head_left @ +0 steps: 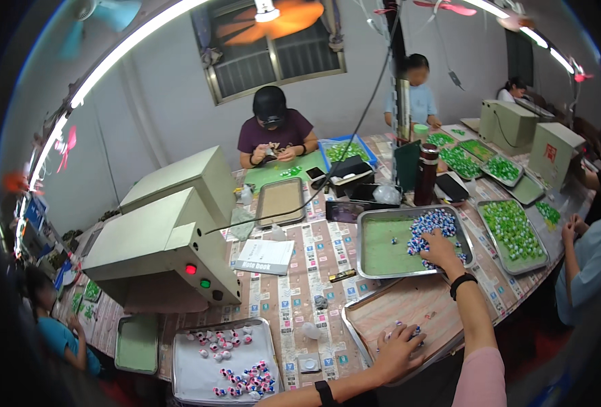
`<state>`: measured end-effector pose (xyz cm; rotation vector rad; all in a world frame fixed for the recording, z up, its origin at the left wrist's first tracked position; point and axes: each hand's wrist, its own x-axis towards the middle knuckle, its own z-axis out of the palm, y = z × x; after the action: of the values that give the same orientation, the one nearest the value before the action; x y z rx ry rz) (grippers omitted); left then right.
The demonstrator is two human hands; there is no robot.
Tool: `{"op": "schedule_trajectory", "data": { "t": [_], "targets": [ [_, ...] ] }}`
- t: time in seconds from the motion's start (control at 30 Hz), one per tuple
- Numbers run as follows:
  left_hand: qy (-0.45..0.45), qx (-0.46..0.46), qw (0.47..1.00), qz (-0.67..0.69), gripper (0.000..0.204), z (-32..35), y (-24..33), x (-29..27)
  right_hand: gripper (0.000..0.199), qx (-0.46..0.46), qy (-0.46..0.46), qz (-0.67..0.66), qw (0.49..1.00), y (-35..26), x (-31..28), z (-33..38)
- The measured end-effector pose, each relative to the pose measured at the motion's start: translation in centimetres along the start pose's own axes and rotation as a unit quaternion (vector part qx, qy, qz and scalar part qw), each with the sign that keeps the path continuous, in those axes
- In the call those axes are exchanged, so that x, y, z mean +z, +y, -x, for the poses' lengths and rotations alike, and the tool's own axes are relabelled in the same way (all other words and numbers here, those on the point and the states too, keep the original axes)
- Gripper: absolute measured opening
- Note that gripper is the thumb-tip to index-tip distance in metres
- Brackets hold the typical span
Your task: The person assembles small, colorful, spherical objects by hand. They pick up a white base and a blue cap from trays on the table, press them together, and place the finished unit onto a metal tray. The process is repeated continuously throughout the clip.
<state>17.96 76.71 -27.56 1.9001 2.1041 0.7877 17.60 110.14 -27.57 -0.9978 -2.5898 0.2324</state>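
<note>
- Your blue-and-white pieces [428, 222] lie heaped at the right of the green-lined tray [383, 254], with a couple strayed toward its middle.
- A few small pieces [416, 331] also sit by your left hand [397, 356], on the pinkish board [409, 305] nearer you on the bench [321, 254].
- Your right hand's grip [440, 251] reaches down at the near edge of the heap; you have fingertips among the pieces, but I cannot tell whether they pinch one.
- Your left grip looks released, its fingers spread low over the board, clenched on nothing that shows.
- Expect each piece to be light, probably hard and smooth, and apt to roll or slip (a guess from their rounded look); none seems very fragile.
- Take one by opposite sides with thumb and forefinger, lightly, so its neighbours don't scatter.
- They point every which way, with no shared direction; each one's long axis, if it has one, is too small to make out.
</note>
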Motion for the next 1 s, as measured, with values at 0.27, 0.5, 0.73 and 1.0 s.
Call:
{"op": "schedule_trajectory", "data": {
  "t": [0.27,0.5,0.73,1.0],
  "targets": [
    [0.144,0.015,0.98,0.133,0.037,0.2,-0.7,-3.1,0.038,0.001,0.012,0.009,1.0,0.2,0.9,-0.3],
    [0.02,-0.072,0.969,0.235,0.035,-2.3,-1.5,-2.6,0.042,0.019,-0.004,0.017,1.0,0.0,1.2,-1.1],
    [-0.019,0.071,0.996,0.06,0.036,-0.7,-0.1,-0.5,0.031,0.021,0.045,-0.036,0.998,0.3,2.4,-1.3],
    [0.052,-0.039,0.945,0.322,0.03,-3.6,-4.4,0.0,0.018,0.031,0.126,-0.191,0.973,0.9,2.0,-1.8]
  ]
}}
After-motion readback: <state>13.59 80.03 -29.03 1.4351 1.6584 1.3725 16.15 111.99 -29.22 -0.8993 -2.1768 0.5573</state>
